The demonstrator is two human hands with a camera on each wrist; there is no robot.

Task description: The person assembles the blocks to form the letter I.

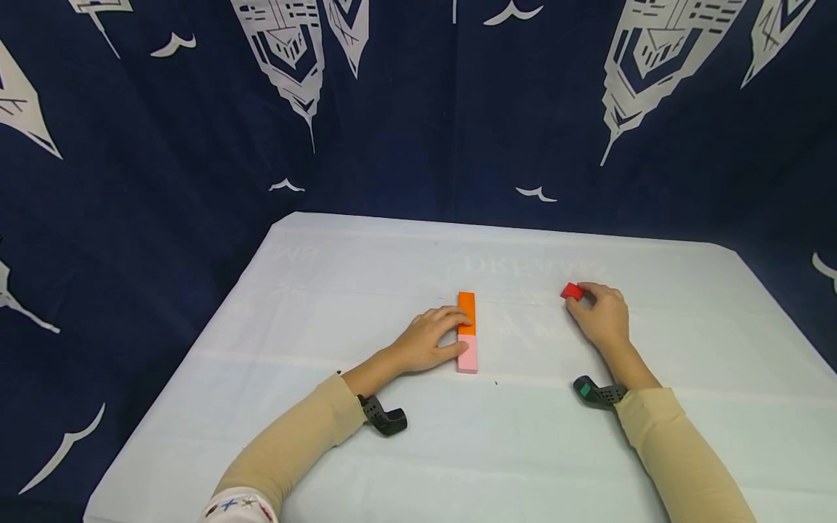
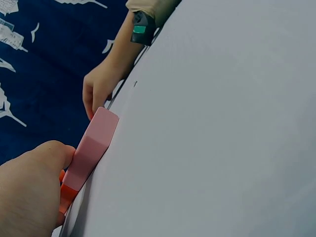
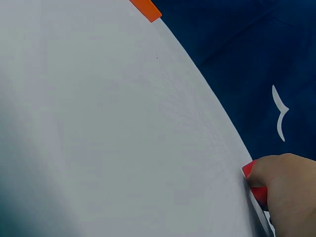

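Note:
An orange block (image 1: 467, 305) and a pink block (image 1: 467, 361) lie end to end in one straight line on the white table. My left hand (image 1: 428, 341) reaches them from the left side, fingertips on the orange block and thumb on the pink block. In the left wrist view, the thumb touches the side of the pink block (image 2: 91, 148), and part of the orange block (image 2: 68, 195) shows below. Farther right, my right hand (image 1: 603, 314) pinches a small red block (image 1: 571, 291) between thumb and fingers. The right wrist view shows the red block (image 3: 258, 192) partly covered by the hand.
The white-covered table (image 1: 392, 254) has its far edge beyond the blocks. A dark blue curtain (image 1: 418, 145) with pale printed towers and birds hangs behind it. Each wrist wears a black camera band, such as the right one (image 1: 596, 392).

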